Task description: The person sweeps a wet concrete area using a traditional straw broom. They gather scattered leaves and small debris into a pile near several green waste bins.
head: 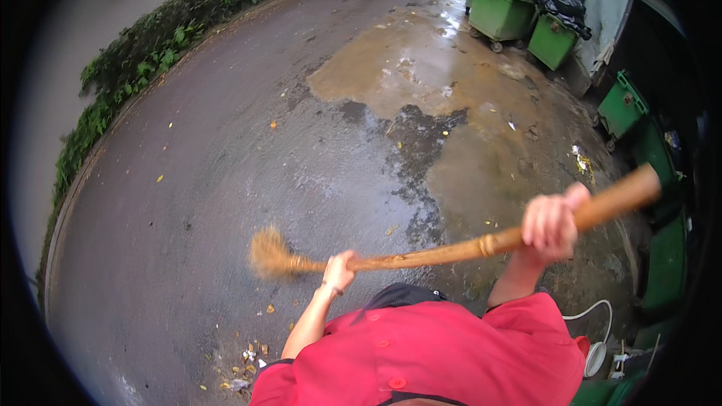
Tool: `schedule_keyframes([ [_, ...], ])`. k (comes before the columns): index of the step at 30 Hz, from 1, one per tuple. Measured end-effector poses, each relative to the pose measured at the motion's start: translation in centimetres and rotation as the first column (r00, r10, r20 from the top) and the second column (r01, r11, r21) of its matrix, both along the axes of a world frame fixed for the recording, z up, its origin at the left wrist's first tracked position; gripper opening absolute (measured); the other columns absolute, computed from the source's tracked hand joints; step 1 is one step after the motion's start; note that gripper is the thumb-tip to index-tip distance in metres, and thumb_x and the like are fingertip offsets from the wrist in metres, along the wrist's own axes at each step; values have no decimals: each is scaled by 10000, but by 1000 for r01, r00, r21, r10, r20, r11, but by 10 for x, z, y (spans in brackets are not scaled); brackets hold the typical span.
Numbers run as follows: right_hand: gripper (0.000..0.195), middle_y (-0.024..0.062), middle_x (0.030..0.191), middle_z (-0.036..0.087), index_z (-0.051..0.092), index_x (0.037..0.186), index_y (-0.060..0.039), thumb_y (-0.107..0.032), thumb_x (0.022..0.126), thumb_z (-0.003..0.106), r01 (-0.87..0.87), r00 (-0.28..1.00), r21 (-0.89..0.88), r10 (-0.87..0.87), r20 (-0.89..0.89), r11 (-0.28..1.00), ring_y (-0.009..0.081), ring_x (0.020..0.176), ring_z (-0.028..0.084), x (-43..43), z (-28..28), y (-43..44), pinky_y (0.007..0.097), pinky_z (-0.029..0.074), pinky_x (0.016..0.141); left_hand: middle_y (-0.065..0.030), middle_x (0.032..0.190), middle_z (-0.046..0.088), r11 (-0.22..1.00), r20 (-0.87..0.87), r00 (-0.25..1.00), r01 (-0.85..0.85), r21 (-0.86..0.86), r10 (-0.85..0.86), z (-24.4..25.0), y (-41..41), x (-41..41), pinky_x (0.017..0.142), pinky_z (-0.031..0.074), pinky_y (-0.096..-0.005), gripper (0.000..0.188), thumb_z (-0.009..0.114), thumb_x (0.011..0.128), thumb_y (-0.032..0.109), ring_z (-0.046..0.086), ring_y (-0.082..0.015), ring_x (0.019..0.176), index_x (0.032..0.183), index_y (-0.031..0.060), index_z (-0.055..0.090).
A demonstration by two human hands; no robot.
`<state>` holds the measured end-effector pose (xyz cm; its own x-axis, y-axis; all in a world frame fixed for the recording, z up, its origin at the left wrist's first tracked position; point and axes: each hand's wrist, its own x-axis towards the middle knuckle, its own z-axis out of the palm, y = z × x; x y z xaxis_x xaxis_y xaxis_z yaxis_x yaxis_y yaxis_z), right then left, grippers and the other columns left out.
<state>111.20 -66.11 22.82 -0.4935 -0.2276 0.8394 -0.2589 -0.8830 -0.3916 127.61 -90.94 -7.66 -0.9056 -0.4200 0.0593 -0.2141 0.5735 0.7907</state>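
A long bamboo-handled broom slants across the front of my body, its thick handle end up at the right. My left hand grips the handle low, close to the broom's bristles. Higher up, near the thick end, my right hand is wrapped around the bamboo; it is slightly blurred. The straw-coloured bristle head lies to the left over the wet asphalt, also blurred. Below my left arm, a small heap of dry leaves and scraps of litter lies on the ground.
Green wheeled bins heaped with black rubbish bags stand at the upper right, with more green bins along the right edge. A hedge and kerb curve along the left. A white bucket and a hose are at the lower right.
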Motion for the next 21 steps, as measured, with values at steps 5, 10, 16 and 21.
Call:
schedule_keyframes([
  [5,58,-64,501,324,412,953,-87,-124,914,389,-61,948,101,26,318,993,37,374,322,-97,-47,-19,198,339,373,-157,765,621,986,175,970,-165,-26,167,4,-8,-1,672,470,-415,178,587,664,110,595,-348,763,839,120,625],
  [10,42,-65,487,296,426,908,-121,-161,898,434,-144,831,128,50,554,981,45,369,300,-129,-87,-102,212,315,365,-146,736,622,929,239,900,-332,-167,364,34,-70,23,650,464,-417,183,581,613,81,596,-347,735,783,129,632],
  [16,20,-34,495,337,426,870,-109,-98,867,442,-348,759,78,231,609,934,95,397,365,-163,-102,-241,284,407,440,-152,645,607,839,201,818,-501,-211,539,33,-172,29,598,465,-393,145,601,604,61,596,-332,635,742,94,627],
  [21,35,-18,519,367,438,859,-105,-83,855,465,-354,753,158,181,633,922,110,424,413,-215,-78,-351,300,427,456,-144,633,609,842,218,814,-520,-144,539,25,-260,-11,581,465,-349,137,641,617,108,619,-288,623,750,75,638],
])
